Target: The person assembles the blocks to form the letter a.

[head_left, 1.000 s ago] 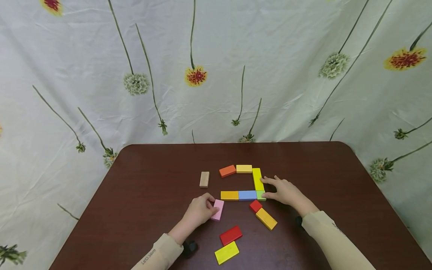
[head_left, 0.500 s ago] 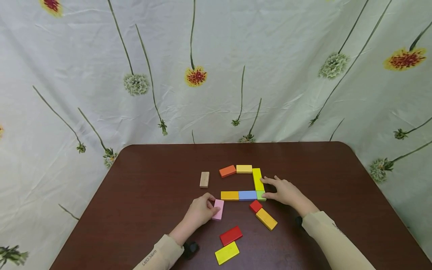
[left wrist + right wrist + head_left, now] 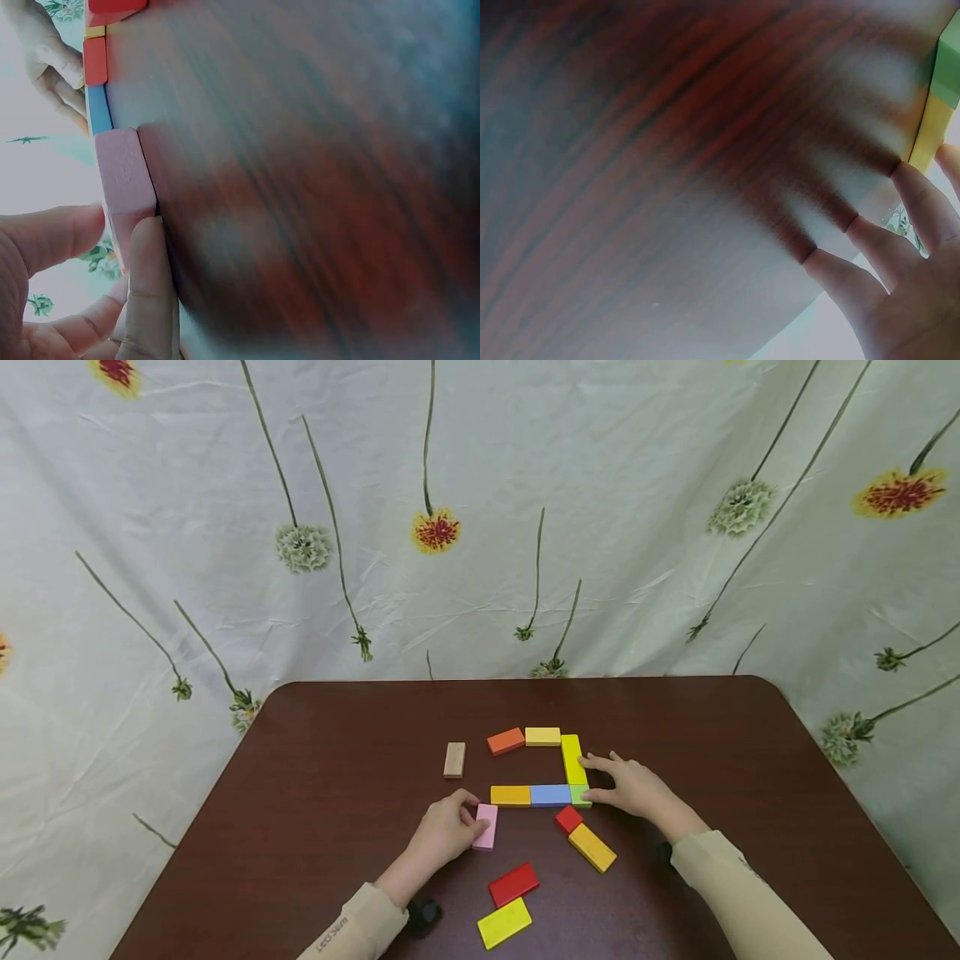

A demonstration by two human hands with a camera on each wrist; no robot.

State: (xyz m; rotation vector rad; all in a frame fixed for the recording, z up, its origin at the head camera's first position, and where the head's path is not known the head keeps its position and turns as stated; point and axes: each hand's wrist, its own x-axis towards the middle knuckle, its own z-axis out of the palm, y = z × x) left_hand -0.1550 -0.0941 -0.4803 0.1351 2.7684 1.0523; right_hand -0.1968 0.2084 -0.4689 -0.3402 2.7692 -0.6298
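My left hand (image 3: 442, 831) holds a pink block (image 3: 487, 827) lying on the table, with thumb and fingertips at its left side. In the left wrist view, the fingers come to the near end of the pink block (image 3: 125, 169). My right hand (image 3: 633, 783) spreads its straight fingers beside a row of blocks. Its thumb is at a green block (image 3: 579, 795) and a fingertip at a long bright yellow block (image 3: 572, 760). A blue block (image 3: 550, 795) and an orange-yellow block (image 3: 510, 796) continue the row leftward from the green one.
Beyond the row lie a pale yellow block (image 3: 542, 737), an orange block (image 3: 506, 741) and a natural wood block (image 3: 453, 760). Nearer are a small red block (image 3: 568, 819), an amber block (image 3: 592, 847), a larger red block (image 3: 513, 884) and a yellow block (image 3: 505, 923). A flowered cloth (image 3: 637, 527) hangs behind the table (image 3: 337, 743).
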